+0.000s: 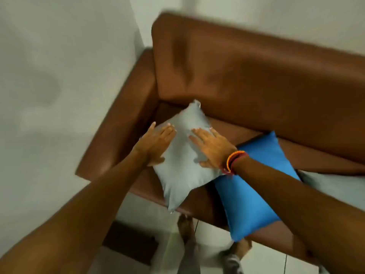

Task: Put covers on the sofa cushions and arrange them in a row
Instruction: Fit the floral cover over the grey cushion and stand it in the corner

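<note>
A pale grey cushion (pixel 184 155) lies on the brown sofa seat near the left armrest, one corner pointing at the backrest. My left hand (pixel 156 144) rests flat on its left edge, fingers spread. My right hand (pixel 209 147) presses flat on its right side; a red and orange thread band circles that wrist. A bright blue cushion (pixel 254 186) lies just right of the grey one, partly under my right forearm and hanging over the seat's front edge. Another pale grey cushion (pixel 339 186) shows at the far right, cut off by the frame.
The brown leather sofa (pixel 256 76) stands in a corner against white walls. Its left armrest (pixel 122 123) is close to the grey cushion. Below, my bare feet (pixel 185 224) stand on a light tiled floor beside a dark mat (pixel 128 242).
</note>
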A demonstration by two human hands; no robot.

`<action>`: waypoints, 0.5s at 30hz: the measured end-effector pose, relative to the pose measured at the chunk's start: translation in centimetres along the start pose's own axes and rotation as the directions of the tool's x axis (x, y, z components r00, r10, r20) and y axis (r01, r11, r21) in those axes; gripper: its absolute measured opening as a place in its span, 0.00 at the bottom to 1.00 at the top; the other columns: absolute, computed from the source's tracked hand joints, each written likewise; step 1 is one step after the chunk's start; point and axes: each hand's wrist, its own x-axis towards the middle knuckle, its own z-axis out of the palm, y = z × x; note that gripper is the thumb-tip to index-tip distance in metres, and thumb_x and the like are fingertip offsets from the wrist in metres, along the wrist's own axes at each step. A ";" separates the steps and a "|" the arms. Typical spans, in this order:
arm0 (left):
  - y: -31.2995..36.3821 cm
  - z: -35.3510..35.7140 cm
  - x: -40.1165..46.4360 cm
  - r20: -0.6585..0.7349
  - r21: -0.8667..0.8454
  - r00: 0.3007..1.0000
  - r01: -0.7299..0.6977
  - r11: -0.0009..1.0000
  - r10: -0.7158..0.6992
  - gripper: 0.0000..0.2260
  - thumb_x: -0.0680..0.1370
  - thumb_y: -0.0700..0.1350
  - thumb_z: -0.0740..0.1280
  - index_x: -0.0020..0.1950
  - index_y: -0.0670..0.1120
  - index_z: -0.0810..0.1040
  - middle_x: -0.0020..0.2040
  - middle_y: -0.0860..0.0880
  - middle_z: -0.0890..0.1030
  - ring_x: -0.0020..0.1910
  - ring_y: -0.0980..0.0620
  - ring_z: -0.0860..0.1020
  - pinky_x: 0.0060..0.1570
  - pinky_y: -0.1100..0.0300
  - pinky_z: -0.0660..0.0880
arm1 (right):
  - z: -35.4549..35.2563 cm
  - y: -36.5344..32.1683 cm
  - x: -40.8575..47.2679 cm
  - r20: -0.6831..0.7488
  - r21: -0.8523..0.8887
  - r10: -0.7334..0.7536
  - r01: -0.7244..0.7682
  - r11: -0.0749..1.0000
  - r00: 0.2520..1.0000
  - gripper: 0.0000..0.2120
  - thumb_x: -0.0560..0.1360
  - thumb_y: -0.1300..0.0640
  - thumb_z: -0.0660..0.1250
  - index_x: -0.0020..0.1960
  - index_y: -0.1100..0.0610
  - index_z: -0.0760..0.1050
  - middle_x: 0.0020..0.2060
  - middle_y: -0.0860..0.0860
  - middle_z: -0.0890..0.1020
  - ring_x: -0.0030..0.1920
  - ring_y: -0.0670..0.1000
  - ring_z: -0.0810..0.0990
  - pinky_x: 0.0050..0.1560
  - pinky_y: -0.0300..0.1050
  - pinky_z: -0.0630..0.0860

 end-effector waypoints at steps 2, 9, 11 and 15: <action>0.3 5.8 -1.3 0.027 0.080 0.995 -0.095 0.992 0.093 0.50 0.75 0.56 0.73 0.85 0.44 0.42 0.86 0.43 0.46 0.84 0.44 0.45 0.80 0.35 0.49 | 5.6 -1.8 1.0 0.017 -0.075 -0.139 0.139 0.987 0.990 0.51 0.71 0.41 0.73 0.84 0.58 0.52 0.84 0.61 0.52 0.84 0.61 0.53 0.81 0.66 0.51; 4.7 19.3 -1.4 -0.254 0.030 0.967 0.033 0.999 -0.025 0.46 0.75 0.52 0.75 0.84 0.42 0.53 0.84 0.40 0.56 0.82 0.39 0.57 0.73 0.31 0.64 | 18.3 -4.1 2.4 -0.348 -0.305 -0.106 -0.005 0.952 0.932 0.27 0.85 0.58 0.57 0.83 0.59 0.57 0.82 0.61 0.61 0.81 0.65 0.60 0.75 0.72 0.64; 5.4 19.2 -0.3 -0.308 0.036 0.949 0.082 0.996 -0.067 0.43 0.76 0.48 0.74 0.83 0.41 0.53 0.83 0.39 0.59 0.82 0.38 0.58 0.73 0.29 0.63 | 18.4 -4.0 3.1 -0.404 -0.346 -0.117 -0.034 0.938 0.907 0.23 0.86 0.59 0.57 0.80 0.60 0.64 0.79 0.62 0.67 0.78 0.66 0.66 0.71 0.73 0.68; 3.4 16.4 0.1 -0.346 -0.030 0.938 -0.042 0.999 0.029 0.39 0.74 0.47 0.75 0.81 0.40 0.63 0.79 0.38 0.67 0.79 0.38 0.65 0.71 0.28 0.64 | 13.6 -2.0 3.6 -0.278 -0.235 -0.140 0.075 0.969 0.950 0.25 0.75 0.55 0.73 0.72 0.58 0.78 0.68 0.59 0.81 0.68 0.64 0.80 0.66 0.72 0.75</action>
